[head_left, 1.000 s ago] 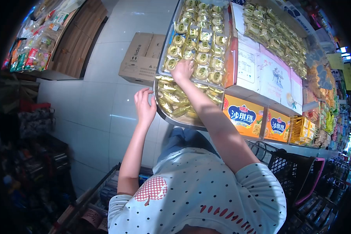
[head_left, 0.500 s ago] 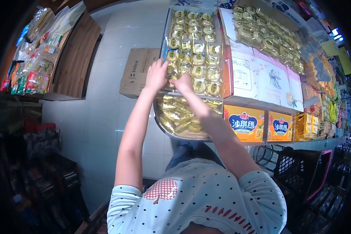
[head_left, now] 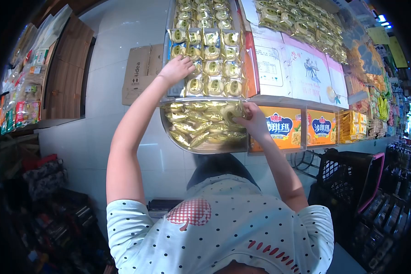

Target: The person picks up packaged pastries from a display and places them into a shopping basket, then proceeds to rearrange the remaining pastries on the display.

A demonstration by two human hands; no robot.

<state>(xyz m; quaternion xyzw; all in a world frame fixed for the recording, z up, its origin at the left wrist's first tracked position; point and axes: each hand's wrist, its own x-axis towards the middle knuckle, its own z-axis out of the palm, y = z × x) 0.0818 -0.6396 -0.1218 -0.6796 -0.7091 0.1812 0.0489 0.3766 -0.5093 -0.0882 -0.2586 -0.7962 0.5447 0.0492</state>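
Hands are raised to a shop display in the upper middle of the frame. The right hand (head_left: 255, 122) is closed around a gold-wrapped packet (head_left: 233, 112), which is held just above the right end of a curved-front tray (head_left: 205, 149) heaped with loose packets of the same kind. The held packet is partly hidden by the fingers. Its free end is pointed toward the left of the frame and its long axis appears to run roughly left to right, though the exact tilt cannot be told. The left hand (head_left: 176, 69) is laid with bent fingers on the left edge of the upper box (head_left: 214, 50), where round cakes in gold wrappers are ranged in rows; whether anything is gripped there cannot be told. Orange cartons (head_left: 283, 129) are stacked just right of the tray, under white printed boxes (head_left: 301, 68). A pale tiled floor (head_left: 107, 55) is seen at the upper left, with a brown cardboard box (head_left: 139, 68) lying on it beside the display and a wooden shelf (head_left: 64, 82) of packaged goods further left. A black basket (head_left: 347, 180) is seen at the lower right.
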